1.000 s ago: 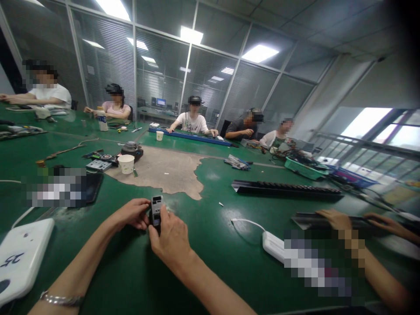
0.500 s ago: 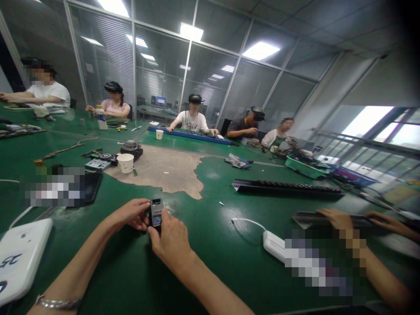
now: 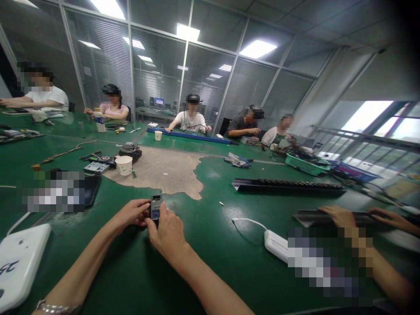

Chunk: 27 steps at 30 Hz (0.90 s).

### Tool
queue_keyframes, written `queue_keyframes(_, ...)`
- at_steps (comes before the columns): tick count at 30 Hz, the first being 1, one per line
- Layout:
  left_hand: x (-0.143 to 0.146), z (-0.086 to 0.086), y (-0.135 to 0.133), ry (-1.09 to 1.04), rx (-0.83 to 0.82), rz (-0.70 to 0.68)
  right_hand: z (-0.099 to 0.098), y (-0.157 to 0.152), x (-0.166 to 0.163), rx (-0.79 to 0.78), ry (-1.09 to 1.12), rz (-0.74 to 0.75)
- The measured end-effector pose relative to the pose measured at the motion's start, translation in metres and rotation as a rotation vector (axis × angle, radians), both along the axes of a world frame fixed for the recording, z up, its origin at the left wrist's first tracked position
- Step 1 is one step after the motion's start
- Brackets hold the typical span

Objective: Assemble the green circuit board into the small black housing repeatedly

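Note:
A small boxy grey-and-black device, with dark openings at its top end and a bluish panel lower down, is held upright between both hands over the green table. My left hand is closed on its left side, fingertips partly hidden behind it. My right hand grips it from the right, with the thumb at its lower edge and the index finger along its side. What kind of device it is, I cannot make out.
A paper cup and computer parts lie beyond my left hand. Nearby are a white power bank, a white charging block with a cable and black metal rails. At right, a co-worker's hands rest on another rail.
The device has moved up slightly and turned a little in my hands. My right hand has shifted slightly left with it. Both hands keep their hold.

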<state>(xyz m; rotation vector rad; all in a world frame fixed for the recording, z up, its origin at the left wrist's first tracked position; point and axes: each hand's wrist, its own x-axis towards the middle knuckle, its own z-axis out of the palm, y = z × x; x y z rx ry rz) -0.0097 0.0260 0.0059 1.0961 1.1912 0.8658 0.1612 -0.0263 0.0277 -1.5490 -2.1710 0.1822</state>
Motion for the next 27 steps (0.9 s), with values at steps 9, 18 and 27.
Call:
queue_keyframes(9,0.000,0.000,0.001,0.005,-0.068,0.041,0.023,0.005,0.010,0.145,0.139,-0.001)
queue_keyframes(18,0.000,0.000,0.000,0.047,-0.022,-0.010,0.005,0.024,0.095,0.175,0.081,-0.115)
queue_keyframes(27,0.003,-0.002,0.000,0.058,-0.030,0.020,-0.025,0.019,0.111,0.093,0.053,-0.169)
